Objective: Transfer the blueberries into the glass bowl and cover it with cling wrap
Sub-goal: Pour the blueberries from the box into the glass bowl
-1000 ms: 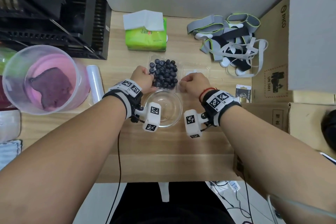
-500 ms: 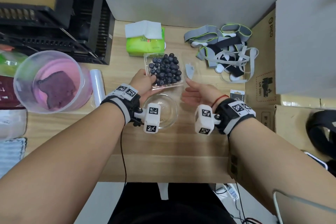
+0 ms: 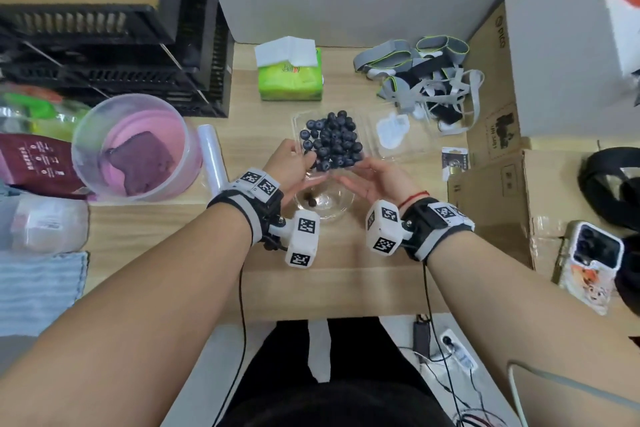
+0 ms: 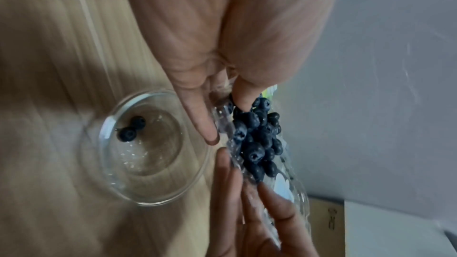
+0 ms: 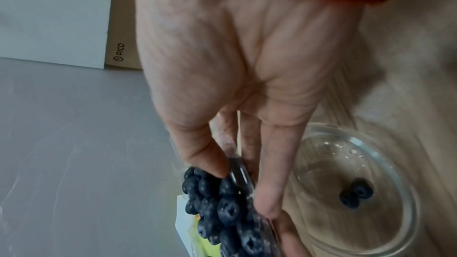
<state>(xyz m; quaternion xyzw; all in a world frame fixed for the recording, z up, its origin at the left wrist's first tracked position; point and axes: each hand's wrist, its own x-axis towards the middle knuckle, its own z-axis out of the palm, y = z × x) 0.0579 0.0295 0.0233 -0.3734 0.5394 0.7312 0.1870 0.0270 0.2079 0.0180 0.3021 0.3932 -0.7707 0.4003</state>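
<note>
A clear plastic clamshell (image 3: 365, 149) full of blueberries (image 3: 330, 140) hangs tilted over the far rim of the glass bowl (image 3: 341, 210). Its lid (image 3: 394, 132) lies open to the right. My left hand (image 3: 304, 163) pinches the box's near left corner, thumb on the berries (image 4: 257, 144). My right hand (image 3: 349, 173) pinches the near right rim, thumb above and fingers (image 5: 269, 192) below. Two blueberries (image 4: 132, 128) lie in the bowl (image 4: 118, 183), also seen in the right wrist view as two berries (image 5: 356, 195).
A cling wrap roll (image 3: 211, 156) lies left of the bowl beside a pink-lined plastic tub (image 3: 83, 135). A green tissue pack (image 3: 291, 80) and a heap of straps (image 3: 426, 80) sit at the back. Cardboard boxes (image 3: 491, 198) and a phone (image 3: 588, 263) are on the right, black crates (image 3: 104, 45) at back left.
The clamshell's lid has swung open and the box has been lifted and tilted over the bowl. My right hand has returned to its rim. Two berries have dropped into the bowl.
</note>
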